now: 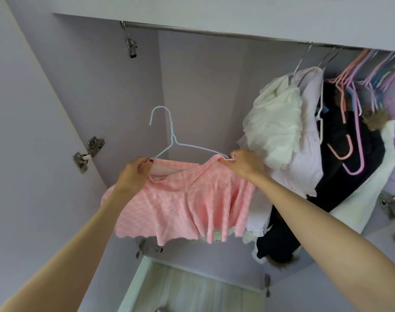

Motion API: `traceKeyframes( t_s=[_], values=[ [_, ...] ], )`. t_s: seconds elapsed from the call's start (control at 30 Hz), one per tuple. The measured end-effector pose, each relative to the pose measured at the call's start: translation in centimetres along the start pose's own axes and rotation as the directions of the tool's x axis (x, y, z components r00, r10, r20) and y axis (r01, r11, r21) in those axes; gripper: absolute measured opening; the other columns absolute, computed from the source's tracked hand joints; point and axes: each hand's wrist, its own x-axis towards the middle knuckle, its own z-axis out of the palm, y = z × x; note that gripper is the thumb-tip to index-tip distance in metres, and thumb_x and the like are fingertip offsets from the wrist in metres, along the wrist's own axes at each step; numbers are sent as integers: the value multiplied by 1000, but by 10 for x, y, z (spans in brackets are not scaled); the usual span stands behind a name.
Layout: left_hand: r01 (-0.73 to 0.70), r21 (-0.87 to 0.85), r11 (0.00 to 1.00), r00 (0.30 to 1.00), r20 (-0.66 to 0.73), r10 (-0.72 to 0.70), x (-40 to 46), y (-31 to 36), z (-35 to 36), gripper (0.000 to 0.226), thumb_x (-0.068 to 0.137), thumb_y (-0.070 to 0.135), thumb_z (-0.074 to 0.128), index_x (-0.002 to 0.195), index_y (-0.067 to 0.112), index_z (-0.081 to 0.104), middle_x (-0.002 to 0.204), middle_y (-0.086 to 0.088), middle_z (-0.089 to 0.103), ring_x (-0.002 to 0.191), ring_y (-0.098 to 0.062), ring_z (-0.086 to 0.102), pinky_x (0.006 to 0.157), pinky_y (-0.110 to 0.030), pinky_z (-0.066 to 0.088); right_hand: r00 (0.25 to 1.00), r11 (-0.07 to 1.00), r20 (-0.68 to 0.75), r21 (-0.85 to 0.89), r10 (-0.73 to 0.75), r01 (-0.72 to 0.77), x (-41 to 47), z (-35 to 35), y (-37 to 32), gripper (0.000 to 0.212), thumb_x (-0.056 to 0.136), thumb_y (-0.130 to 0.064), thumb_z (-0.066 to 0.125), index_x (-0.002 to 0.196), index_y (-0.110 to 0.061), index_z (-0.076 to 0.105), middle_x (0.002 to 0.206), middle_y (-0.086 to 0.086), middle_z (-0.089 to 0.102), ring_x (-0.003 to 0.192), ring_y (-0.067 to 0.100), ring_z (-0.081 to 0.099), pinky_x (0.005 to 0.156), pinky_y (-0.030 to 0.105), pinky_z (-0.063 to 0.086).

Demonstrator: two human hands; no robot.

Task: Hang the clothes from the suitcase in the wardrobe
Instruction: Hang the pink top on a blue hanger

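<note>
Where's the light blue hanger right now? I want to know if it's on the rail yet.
Not yet: the light blue hanger is mid-frame below the rail, carrying the pink skirt, held between the left hand and right hand.

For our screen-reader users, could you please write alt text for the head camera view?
Two hands, left hand and right hand, hold a pink checked garment by its ends on a light blue hanger, below the wardrobe's metal rail. White and dark clothes already hang at the right.
</note>
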Motion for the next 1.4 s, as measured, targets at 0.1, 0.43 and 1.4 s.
traceKeyframes(
  t_s=[0.1,0.43,1.4],
  values=[
    [-25,61,998,999,-34,27,-4,7,5,31,95,13,42,121,10,57,118,-16,61,108,-37,56,92,-37,41,996,996,2,17,86,-86,-5,-6,10,49,84,-59,53,58,-19,43,62,-2,50,75,27,56,65,28,36],
    [-468,83,880,847,-241,473,-27,87,20,42,93,-2,40,134,6,46,143,-17,38,134,-30,35,111,-39,32,978,690,207,706,11,-158,-32,-21,50,17,91,-20,54,105,-12,61,105,8,67,100,25,63,92,38,49],
    [-675,556,484,451,-207,868,21,233,9,82,81,-6,45,149,19,8,157,-16,-3,143,-40,-7,115,-50,4,876,801,-227,545,425,-248,9,-101,51,38,96,-7,36,133,-1,38,128,18,56,112,36,57,87,37,46]
  ],
)
